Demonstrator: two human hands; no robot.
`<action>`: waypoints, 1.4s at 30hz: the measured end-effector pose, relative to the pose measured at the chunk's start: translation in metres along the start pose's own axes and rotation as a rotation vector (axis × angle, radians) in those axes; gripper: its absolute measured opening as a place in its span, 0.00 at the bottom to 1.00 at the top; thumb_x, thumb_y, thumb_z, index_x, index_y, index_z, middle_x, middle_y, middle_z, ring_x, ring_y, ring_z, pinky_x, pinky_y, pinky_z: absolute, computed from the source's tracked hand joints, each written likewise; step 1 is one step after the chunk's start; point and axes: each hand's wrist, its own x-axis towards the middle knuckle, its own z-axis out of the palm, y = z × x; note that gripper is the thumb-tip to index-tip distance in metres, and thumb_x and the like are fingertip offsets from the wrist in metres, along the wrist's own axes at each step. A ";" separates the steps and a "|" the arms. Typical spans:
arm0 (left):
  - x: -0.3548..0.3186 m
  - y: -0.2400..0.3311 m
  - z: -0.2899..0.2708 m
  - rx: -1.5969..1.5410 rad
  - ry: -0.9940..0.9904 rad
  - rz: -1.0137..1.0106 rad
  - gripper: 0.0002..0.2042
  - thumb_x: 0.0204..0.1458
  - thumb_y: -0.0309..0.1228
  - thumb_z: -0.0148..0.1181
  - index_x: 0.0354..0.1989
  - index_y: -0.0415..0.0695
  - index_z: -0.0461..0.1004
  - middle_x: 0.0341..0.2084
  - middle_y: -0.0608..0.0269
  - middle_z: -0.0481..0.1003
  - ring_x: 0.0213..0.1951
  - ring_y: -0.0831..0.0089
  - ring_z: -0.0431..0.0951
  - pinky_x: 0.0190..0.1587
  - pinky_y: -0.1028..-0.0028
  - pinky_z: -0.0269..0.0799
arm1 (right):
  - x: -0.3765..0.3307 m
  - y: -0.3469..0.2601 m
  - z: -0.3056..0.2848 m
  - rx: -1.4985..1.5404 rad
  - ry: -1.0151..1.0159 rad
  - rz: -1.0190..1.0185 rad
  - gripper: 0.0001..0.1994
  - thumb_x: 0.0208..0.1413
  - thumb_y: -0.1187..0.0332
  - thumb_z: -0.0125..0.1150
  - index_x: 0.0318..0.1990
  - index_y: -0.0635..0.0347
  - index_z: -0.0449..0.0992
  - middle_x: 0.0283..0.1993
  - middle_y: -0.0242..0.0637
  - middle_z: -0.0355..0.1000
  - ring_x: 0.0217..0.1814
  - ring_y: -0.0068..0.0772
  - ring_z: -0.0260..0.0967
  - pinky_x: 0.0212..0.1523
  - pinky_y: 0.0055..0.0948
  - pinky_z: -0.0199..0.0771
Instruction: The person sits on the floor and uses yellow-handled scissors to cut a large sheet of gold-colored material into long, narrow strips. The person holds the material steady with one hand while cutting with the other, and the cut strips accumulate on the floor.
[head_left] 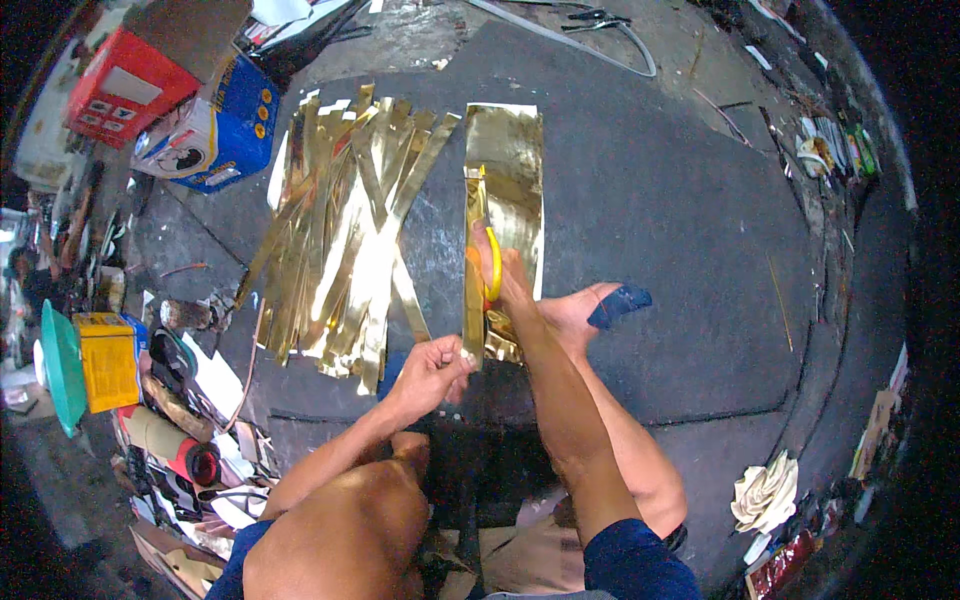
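A gold, mirror-like sheet (515, 190) lies lengthwise on the dark mat in front of me. My right hand (510, 275) is closed around yellow-handled scissors (495, 265), which point away from me along the sheet's left side. A narrow gold strip (474, 325) runs down that left side, next to the scissors. My left hand (432, 372) pinches the strip's near end between thumb and fingers. Left of the sheet, a loose pile of gold strips (345, 250) overlaps at many angles. My right forearm covers part of the sheet's near end.
The dark grey mat (680, 220) stretches under everything. Red and blue boxes (225, 125) stand at the far left. A yellow tin (110, 360), a cylindrical container (170, 445) and scraps crowd the near left. Crumpled cream cloth or paper (765, 495) lies at the near right.
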 end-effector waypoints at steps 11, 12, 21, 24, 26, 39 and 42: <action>-0.021 0.031 -0.007 0.134 -0.065 0.002 0.08 0.61 0.30 0.51 0.29 0.43 0.68 0.16 0.72 0.67 0.18 0.85 0.67 0.21 0.80 0.63 | 0.101 -0.041 0.018 0.109 0.040 -0.129 0.41 0.44 0.30 0.52 0.37 0.71 0.74 0.33 0.48 0.71 0.39 0.42 0.69 0.42 0.39 0.66; -0.022 0.033 -0.007 0.131 -0.065 -0.013 0.09 0.61 0.30 0.51 0.29 0.43 0.68 0.15 0.73 0.67 0.19 0.85 0.67 0.21 0.80 0.63 | 0.113 -0.043 0.017 0.117 0.060 -0.146 0.42 0.45 0.29 0.51 0.37 0.70 0.75 0.32 0.48 0.72 0.38 0.42 0.69 0.42 0.39 0.66; -0.049 -0.008 -0.063 0.228 0.307 -0.203 0.06 0.59 0.27 0.53 0.31 0.40 0.72 0.19 0.66 0.74 0.22 0.81 0.73 0.24 0.78 0.72 | 0.176 -0.094 -0.011 0.395 -0.130 0.296 0.39 0.45 0.27 0.52 0.19 0.64 0.69 0.12 0.35 0.62 0.10 0.29 0.63 0.12 0.29 0.62; -0.040 -0.008 -0.098 0.897 0.587 -0.133 0.22 0.46 0.34 0.64 0.49 0.39 0.68 0.34 0.48 0.74 0.36 0.46 0.74 0.43 0.58 0.71 | 0.133 -0.087 -0.065 0.369 -0.081 0.320 0.35 0.51 0.30 0.47 0.16 0.58 0.65 0.11 0.31 0.59 0.09 0.25 0.60 0.08 0.26 0.59; -0.041 0.006 -0.092 1.335 0.841 0.148 0.27 0.40 0.30 0.65 0.52 0.41 0.66 0.36 0.53 0.68 0.45 0.52 0.67 0.49 0.60 0.65 | 0.092 -0.076 -0.079 0.384 -0.105 0.292 0.34 0.54 0.32 0.44 0.17 0.57 0.65 0.10 0.30 0.59 0.09 0.23 0.59 0.08 0.25 0.58; 0.056 -0.077 -0.010 0.434 0.205 0.121 0.16 0.53 0.41 0.59 0.34 0.38 0.78 0.25 0.57 0.79 0.28 0.72 0.77 0.34 0.70 0.72 | -0.249 -0.049 -0.081 0.570 -0.271 0.795 0.24 0.60 0.42 0.47 0.37 0.57 0.71 0.24 0.34 0.70 0.14 0.26 0.64 0.13 0.28 0.68; 0.046 -0.036 0.011 0.300 0.329 0.214 0.15 0.55 0.40 0.58 0.35 0.38 0.77 0.25 0.62 0.77 0.29 0.77 0.75 0.34 0.73 0.70 | -0.303 -0.031 -0.091 0.751 -0.352 0.827 0.17 0.60 0.50 0.52 0.39 0.56 0.72 0.27 0.31 0.71 0.15 0.23 0.65 0.15 0.26 0.69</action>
